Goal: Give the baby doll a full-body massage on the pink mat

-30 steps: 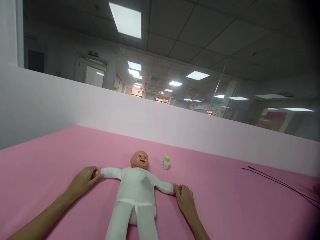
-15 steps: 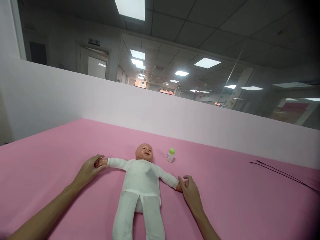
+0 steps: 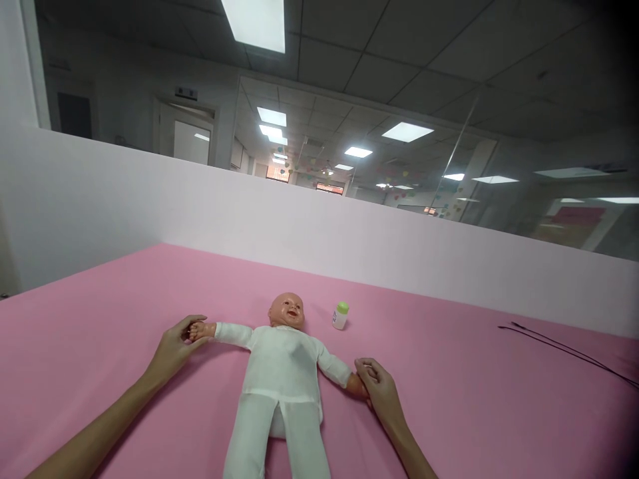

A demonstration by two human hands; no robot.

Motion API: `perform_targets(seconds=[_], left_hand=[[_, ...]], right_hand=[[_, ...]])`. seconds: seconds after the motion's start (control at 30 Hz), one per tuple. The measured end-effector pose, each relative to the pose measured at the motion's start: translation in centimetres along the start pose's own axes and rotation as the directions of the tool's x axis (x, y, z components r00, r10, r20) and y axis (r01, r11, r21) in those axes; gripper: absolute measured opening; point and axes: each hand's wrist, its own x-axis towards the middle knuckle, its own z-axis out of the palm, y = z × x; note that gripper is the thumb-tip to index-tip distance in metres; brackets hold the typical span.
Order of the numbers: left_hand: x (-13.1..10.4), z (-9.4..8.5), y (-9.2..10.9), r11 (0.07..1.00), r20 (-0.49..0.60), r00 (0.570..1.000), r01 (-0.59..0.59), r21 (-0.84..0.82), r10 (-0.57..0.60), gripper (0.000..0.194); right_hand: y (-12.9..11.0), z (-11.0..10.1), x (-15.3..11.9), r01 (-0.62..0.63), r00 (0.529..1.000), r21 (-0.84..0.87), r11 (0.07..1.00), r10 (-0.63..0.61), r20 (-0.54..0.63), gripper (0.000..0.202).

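A baby doll [image 3: 283, 362] in white clothes lies face up on the pink surface [image 3: 474, 399], its arms stretched out to both sides. My left hand [image 3: 174, 346] is around the doll's hand at the left, with the small fingers showing between my thumb and fingers. At the right, my right hand [image 3: 382, 389] is closed on the doll's other hand, which my fingers mostly cover. A small bottle with a green cap [image 3: 340, 316] stands just right of the doll's head.
Two thin black cords [image 3: 564, 348] lie at the far right. Behind the pink surface runs a low white wall [image 3: 299, 226] with glass above it.
The doll's forearm and hand at the right are slightly lower, and my right hand's fingers have shifted over the doll's hand. The view has tilted up slightly.
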Motion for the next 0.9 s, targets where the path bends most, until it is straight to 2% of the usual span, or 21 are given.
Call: perform_targets(seconds=[0.1,0.23,0.33,0.4,0.53,0.67,0.77,0.8,0.9], left_hand=[[0.1,0.2,0.2,0.996,-0.014,0.999,0.031,-0.087,-0.032,0.055],[0.3,0.4,0.4,0.975,-0.009,0.997,0.069,-0.210,-0.072,0.060],[0.2,0.5,0.7,0.959,0.044,0.992,0.129,-0.253,-0.122,0.057],[0.1,0.6,0.7,0.943,0.096,0.982,0.181,-0.280,-0.161,0.056],[0.0,1.1,0.3,0.885,0.152,0.966,0.252,-0.391,-0.208,0.064],[0.4,2.6,0.1,0.761,0.144,0.959,0.282,-0.584,-0.245,0.066],[1.5,4.4,1.0,0.683,0.170,0.950,0.308,-0.663,-0.263,0.060],[2.1,5.1,1.6,0.696,0.167,0.952,0.301,-0.652,-0.255,0.058],[4.1,7.4,3.3,0.837,0.132,0.976,0.215,-0.503,-0.172,0.061]], right_hand=[[0.0,0.0,0.1,-0.097,0.995,0.212,0.972,0.103,-0.015,0.062],[0.5,0.3,0.5,-0.102,0.988,0.431,0.897,0.142,-0.062,0.074],[1.2,0.5,1.0,-0.155,0.986,0.539,0.828,0.165,0.030,0.077],[1.8,0.5,1.3,-0.184,0.983,0.545,0.818,0.162,0.090,0.071],[2.6,0.5,1.4,-0.170,0.985,0.528,0.832,0.147,0.085,0.052],[2.6,0.6,1.2,-0.106,0.994,0.495,0.862,0.098,0.042,0.052],[1.3,1.2,2.0,-0.036,0.999,0.477,0.878,0.047,-0.012,0.058],[0.7,1.5,2.4,-0.016,0.999,0.480,0.877,0.028,-0.019,0.061],[-1.4,3.6,4.3,0.040,0.999,0.473,0.880,-0.033,-0.024,0.071]])
